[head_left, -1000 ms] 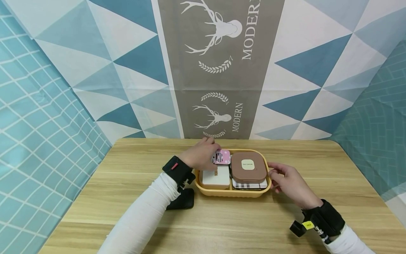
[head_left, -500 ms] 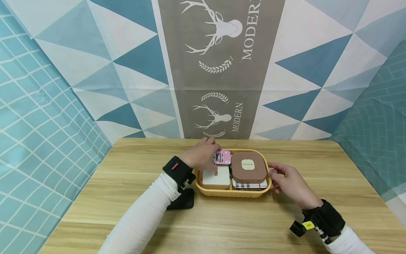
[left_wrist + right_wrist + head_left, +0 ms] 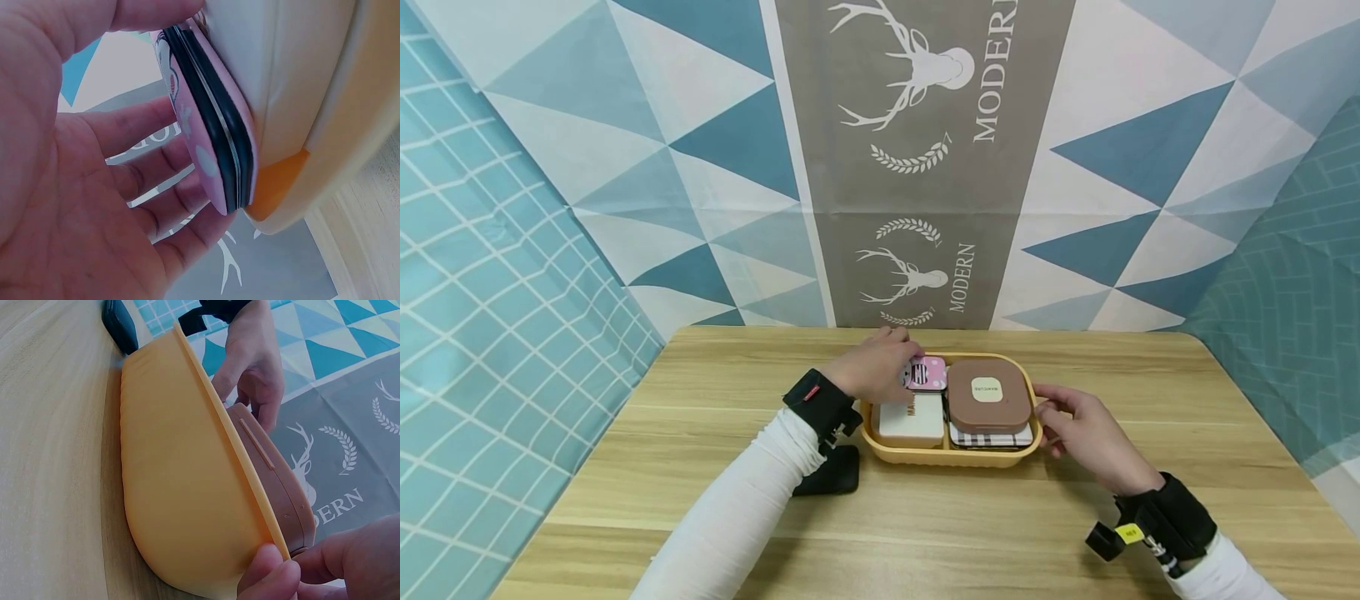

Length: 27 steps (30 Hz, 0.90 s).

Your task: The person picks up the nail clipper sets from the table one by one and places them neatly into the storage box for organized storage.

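Note:
A yellow basket [image 3: 917, 457] stands near the back of the table. Inside its left half lie a white-topped box [image 3: 913, 423] and a small pink case [image 3: 935, 373] with dark edges. My left hand [image 3: 871, 367] reaches over these from the left and holds the pink case; in the left wrist view the fingertips lie along the pink case's face and the thumb is near its upper end. A brown square box [image 3: 1000, 412] rests on a plaid item [image 3: 996, 438] in the right half. At the right end, my right hand [image 3: 1090, 433] pinches the basket's rim between thumb and fingers.
A black flat object [image 3: 835, 471] lies on the wooden table [image 3: 940, 533], left of the basket and partly under the left forearm. Behind the table's back edge hangs a patterned cloth [image 3: 917, 183] with deer prints. A tiled cloth [image 3: 497, 317] borders the left side.

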Each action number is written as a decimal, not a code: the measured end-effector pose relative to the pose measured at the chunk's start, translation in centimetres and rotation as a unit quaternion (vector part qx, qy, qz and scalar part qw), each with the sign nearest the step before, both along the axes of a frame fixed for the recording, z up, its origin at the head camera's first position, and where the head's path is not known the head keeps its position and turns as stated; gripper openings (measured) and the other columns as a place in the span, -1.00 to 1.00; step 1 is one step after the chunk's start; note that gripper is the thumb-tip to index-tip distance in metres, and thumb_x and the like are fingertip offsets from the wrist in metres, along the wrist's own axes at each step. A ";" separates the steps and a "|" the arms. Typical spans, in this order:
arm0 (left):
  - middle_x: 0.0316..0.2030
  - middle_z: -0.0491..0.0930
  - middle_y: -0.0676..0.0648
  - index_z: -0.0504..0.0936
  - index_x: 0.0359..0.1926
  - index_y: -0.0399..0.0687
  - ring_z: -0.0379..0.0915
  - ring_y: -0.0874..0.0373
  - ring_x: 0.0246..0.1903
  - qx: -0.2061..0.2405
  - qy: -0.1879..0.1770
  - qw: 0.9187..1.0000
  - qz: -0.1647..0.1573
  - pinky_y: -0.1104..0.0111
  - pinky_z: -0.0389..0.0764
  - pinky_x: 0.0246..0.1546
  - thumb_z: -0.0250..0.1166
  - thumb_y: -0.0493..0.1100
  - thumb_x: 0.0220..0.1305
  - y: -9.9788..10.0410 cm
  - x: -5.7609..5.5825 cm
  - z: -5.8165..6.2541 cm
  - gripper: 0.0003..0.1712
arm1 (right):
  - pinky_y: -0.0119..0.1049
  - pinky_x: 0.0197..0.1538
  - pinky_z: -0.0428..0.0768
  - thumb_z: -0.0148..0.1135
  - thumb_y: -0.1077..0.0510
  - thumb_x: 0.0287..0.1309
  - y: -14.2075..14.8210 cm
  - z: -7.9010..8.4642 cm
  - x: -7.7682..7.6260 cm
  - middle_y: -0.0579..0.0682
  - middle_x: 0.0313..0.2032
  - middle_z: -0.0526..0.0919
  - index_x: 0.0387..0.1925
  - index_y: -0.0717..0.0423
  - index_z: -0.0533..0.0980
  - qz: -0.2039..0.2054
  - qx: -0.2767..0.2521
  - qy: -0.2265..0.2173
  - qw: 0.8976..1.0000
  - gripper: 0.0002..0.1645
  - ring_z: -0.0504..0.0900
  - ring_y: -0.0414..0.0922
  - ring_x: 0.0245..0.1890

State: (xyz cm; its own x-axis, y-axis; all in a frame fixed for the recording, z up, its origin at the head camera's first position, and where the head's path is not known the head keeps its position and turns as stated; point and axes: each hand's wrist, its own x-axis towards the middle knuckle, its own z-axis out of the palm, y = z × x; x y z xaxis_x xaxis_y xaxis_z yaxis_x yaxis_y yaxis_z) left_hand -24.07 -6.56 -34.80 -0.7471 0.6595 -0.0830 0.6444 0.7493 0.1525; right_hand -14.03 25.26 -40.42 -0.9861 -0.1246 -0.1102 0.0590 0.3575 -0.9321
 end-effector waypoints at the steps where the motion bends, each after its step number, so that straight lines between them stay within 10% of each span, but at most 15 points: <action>1: 0.10 0.47 -0.05 0.60 0.35 -0.09 0.29 0.02 0.07 0.000 0.000 1.000 0.000 0.19 0.43 0.17 0.58 0.05 0.13 0.0 0.0 0.0 -0.22 | -0.23 -0.41 0.62 0.01 0.23 0.62 0.0 0.0 0.0 0.26 -0.17 0.50 0.55 0.35 0.26 0.000 0.000 0.000 1.000 -0.40 0.57 0.01 -0.40; 27: 0.17 0.47 -0.04 0.57 0.39 -0.06 0.28 0.04 0.10 0.003 -0.014 1.000 0.003 0.15 0.41 0.23 0.56 0.02 0.17 -0.1 0.1 0.1 -0.22 | -0.23 -0.42 0.62 0.00 0.25 0.61 0.0 0.0 0.1 0.28 -0.17 0.51 0.53 0.35 0.27 0.001 -0.006 0.005 1.000 -0.42 0.57 0.00 -0.40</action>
